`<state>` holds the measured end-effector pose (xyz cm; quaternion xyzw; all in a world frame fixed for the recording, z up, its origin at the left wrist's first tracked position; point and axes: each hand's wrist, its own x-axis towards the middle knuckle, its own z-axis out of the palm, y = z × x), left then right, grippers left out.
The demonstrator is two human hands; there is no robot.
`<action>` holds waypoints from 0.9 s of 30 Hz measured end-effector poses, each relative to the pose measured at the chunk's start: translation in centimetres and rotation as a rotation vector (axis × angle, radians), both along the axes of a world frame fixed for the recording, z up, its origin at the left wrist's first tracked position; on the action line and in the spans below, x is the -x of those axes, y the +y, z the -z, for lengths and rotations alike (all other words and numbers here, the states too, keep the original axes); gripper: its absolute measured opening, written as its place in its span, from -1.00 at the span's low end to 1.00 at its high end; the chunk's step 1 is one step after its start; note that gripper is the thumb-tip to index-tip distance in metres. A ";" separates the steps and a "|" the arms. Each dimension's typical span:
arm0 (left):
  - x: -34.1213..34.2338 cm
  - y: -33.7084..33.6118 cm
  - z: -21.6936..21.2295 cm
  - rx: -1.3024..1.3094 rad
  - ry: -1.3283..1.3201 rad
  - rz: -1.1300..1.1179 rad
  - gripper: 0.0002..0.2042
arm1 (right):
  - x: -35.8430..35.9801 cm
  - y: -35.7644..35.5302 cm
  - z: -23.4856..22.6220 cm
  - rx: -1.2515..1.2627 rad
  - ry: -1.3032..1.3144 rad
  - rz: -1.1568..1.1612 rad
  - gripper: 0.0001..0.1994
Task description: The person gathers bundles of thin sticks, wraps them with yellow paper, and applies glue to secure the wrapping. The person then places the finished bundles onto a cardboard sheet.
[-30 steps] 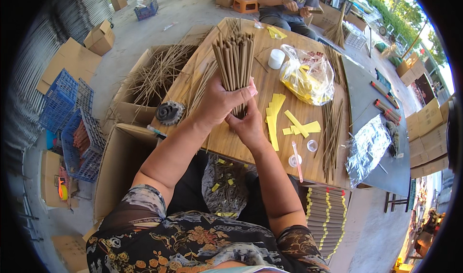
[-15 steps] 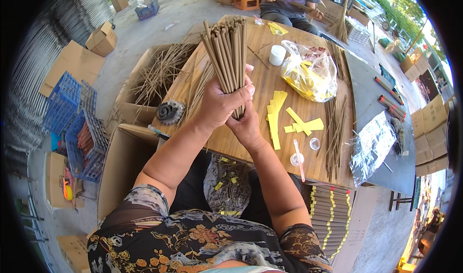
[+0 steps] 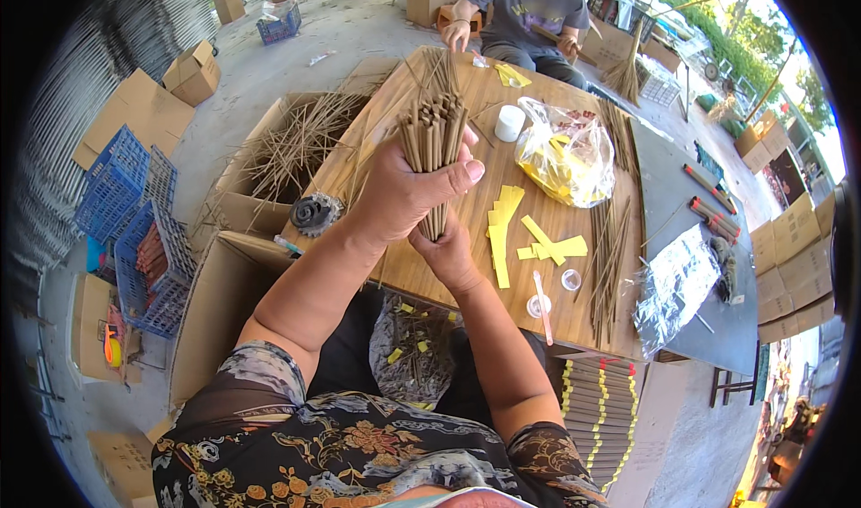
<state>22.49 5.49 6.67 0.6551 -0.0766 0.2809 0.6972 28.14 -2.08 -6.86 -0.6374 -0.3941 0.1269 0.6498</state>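
Observation:
A thick bundle of brown incense sticks [image 3: 434,136] stands upright in both my hands, its ends pointing up. My left hand [image 3: 399,192] wraps round the middle of the bundle, with the thumb lying across its front. Lower down, my right hand [image 3: 448,252] closes round the bottom end, and its fingers are partly hidden behind the sticks. Beneath them is the wooden table [image 3: 475,172], with yellow paper strips [image 3: 504,230] just right of my hands. More loose sticks [image 3: 613,275] lie along the table's right side.
A cardboard box of loose sticks [image 3: 296,145] stands left of the table. On the table are a clear bag of yellow strips [image 3: 569,158], a white jar [image 3: 509,122] and a tape roll [image 3: 316,214]. A co-worker [image 3: 529,15] sits across. Crumpled foil [image 3: 677,279] lies at right.
The bundle has sunk a little in my hands and its upper ends sit lower and more level. My left thumb now points right. The co-worker's hand has reached to the table's far edge.

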 end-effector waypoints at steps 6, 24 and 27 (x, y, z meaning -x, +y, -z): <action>-0.4 0.7 1.0 -0.001 0.043 -0.060 -0.90 | -0.3 -1.4 -0.3 0.052 -0.073 -0.042 -0.42; 0.2 1.4 1.5 -0.140 0.005 -0.028 -0.80 | 3.1 -3.2 -27.7 0.545 -1.467 -0.093 -0.93; 0.4 1.2 1.6 -0.157 -0.033 -0.050 -0.81 | 3.4 -2.8 -28.3 0.633 -1.552 -0.149 -0.94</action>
